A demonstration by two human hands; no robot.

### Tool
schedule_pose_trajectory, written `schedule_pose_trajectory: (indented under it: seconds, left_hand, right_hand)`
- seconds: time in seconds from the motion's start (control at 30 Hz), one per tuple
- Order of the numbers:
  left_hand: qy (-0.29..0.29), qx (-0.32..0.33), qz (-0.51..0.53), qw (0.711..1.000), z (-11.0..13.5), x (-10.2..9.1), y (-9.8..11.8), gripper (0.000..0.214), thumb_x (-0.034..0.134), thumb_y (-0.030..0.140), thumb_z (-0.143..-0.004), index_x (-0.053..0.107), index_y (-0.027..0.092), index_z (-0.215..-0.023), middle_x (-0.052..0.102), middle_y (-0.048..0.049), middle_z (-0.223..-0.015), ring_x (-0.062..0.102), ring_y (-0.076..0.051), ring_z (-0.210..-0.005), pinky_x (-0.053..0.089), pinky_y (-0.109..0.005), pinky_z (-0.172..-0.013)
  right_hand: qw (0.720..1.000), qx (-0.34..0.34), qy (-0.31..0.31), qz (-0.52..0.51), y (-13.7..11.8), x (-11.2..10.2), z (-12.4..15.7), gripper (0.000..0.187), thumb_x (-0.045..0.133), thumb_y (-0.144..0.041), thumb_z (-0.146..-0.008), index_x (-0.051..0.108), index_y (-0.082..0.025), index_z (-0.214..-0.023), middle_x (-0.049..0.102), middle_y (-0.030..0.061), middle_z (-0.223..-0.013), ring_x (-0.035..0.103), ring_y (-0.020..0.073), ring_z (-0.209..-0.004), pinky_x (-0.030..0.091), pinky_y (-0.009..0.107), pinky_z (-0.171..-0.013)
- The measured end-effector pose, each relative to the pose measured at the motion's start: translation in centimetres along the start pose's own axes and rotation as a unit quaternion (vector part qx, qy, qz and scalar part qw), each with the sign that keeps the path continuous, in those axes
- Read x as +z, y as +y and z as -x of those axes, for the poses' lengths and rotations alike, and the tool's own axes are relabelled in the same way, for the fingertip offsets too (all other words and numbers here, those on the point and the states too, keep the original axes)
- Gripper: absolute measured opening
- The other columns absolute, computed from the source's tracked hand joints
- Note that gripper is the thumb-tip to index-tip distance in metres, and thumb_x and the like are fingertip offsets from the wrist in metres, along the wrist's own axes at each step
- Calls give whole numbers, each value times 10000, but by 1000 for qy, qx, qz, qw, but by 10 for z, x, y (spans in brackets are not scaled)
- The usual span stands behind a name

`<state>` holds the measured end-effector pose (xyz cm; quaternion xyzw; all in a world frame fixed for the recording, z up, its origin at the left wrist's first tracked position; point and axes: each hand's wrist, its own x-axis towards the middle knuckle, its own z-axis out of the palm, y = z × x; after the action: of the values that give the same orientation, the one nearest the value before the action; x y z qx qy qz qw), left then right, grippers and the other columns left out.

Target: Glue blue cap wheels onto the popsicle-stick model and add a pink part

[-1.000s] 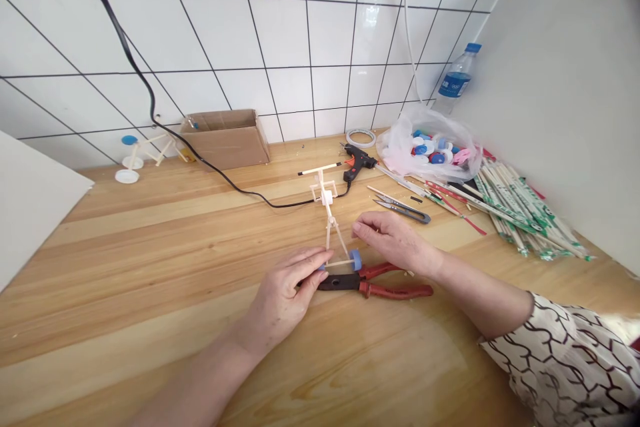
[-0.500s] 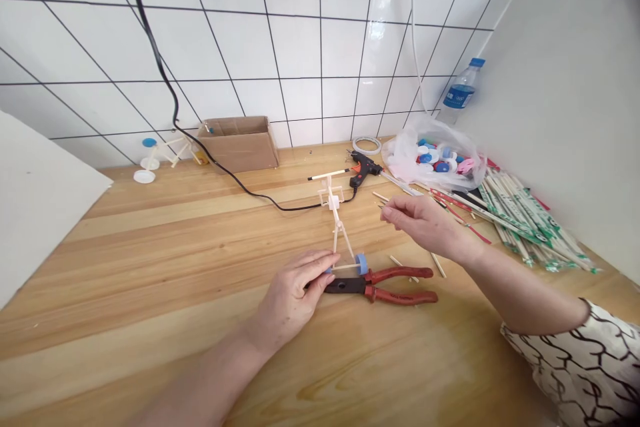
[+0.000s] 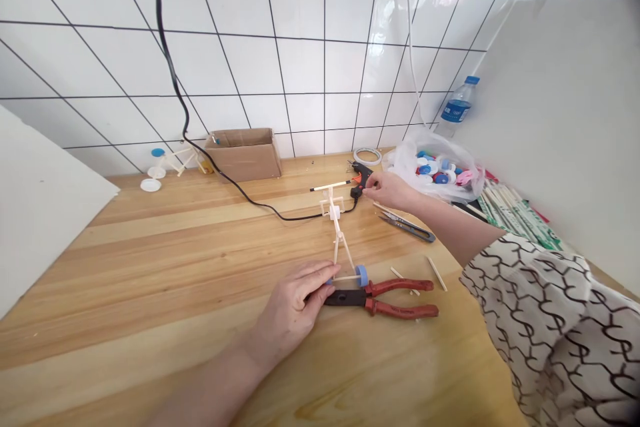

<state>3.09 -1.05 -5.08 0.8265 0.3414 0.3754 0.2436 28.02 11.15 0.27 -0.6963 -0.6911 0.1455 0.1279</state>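
Observation:
A small tricycle-like model (image 3: 337, 227) of pale sticks stands in front of me, with a blue bottle cap (image 3: 361, 275) as a wheel at its near end. My left hand (image 3: 300, 297) pinches the near left end of the model, its fingers hiding most of the other blue cap. Beside those fingertips lie red-handled pliers (image 3: 400, 298), their dark jaws partly under the hand. My right hand (image 3: 393, 190) reaches forward, its fingers closed at the handle of a black glue gun (image 3: 361, 177). Grey thread snips (image 3: 409, 225) lie below the right wrist.
At the back are a cardboard box (image 3: 245, 155), a tape roll (image 3: 367, 157) and a bag of bottle caps (image 3: 435, 163). Wrapped chopsticks (image 3: 520, 213) and a water bottle (image 3: 457, 107) are on the right. Another stick model (image 3: 175, 163) stands back left. A black cord (image 3: 250, 201) crosses the table.
My right hand has moved forward and left to the glue gun's handle. The thread snips now lie in plain view on the table. My left hand stays on the model.

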Motion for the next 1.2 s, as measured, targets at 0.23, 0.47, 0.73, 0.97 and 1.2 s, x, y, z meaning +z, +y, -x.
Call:
schedule_pose_trajectory:
  seconds: [0.23, 0.47, 0.73, 0.97, 1.2]
  left_hand:
    - [-6, -4, -1, 1000, 0, -1, 1, 283, 527, 152, -830, 683, 218, -1056, 717, -65, -1034, 664, -196, -958, 544, -321, -860]
    - [-12, -10, 1, 1000, 0, -1, 1, 286, 522, 156, -835, 678, 229, -1063, 717, -57, -1035, 656, -195, -977, 537, -325, -871]
    - [-14, -9, 2, 1000, 0, -1, 1, 288, 522, 147, -837, 674, 223, -1069, 715, -59, -1033, 655, -191, -970, 535, -323, -870]
    - [-19, -7, 6, 1000, 0, -1, 1, 290, 531, 128, -829, 673, 206, -1069, 713, -64, -1036, 655, -185, -967, 529, -312, -880]
    - [-14, -7, 0, 1000, 1, 0, 0, 274, 526, 140, -833, 683, 193, -1051, 718, -68, -1020, 656, -187, -962, 531, -309, -876]
  right_hand:
    - [998, -38, -50, 19, -8, 11, -23, 419, 660, -129, -612, 666, -201, -1024, 641, 10, -704, 579, 174, -665, 399, 239, -589]
    - [996, -59, -52, 37, -4, 18, -33, 381, 684, -199, -643, 678, -223, -1023, 659, 24, -801, 591, 182, -733, 407, 242, -612]
    - [997, -64, -37, 38, -6, 18, -30, 335, 681, -201, -666, 665, -194, -1000, 668, 55, -874, 591, 202, -800, 410, 258, -663]
    - [995, -97, -31, -21, -15, 11, -11, 356, 630, -158, -703, 610, -140, -1058, 646, 47, -797, 561, 140, -685, 392, 223, -608]
    - [976, -181, -87, -88, -39, 19, 10, 135, 579, -172, -745, 666, -133, -841, 544, -31, -607, 468, 78, -551, 353, 178, -526]
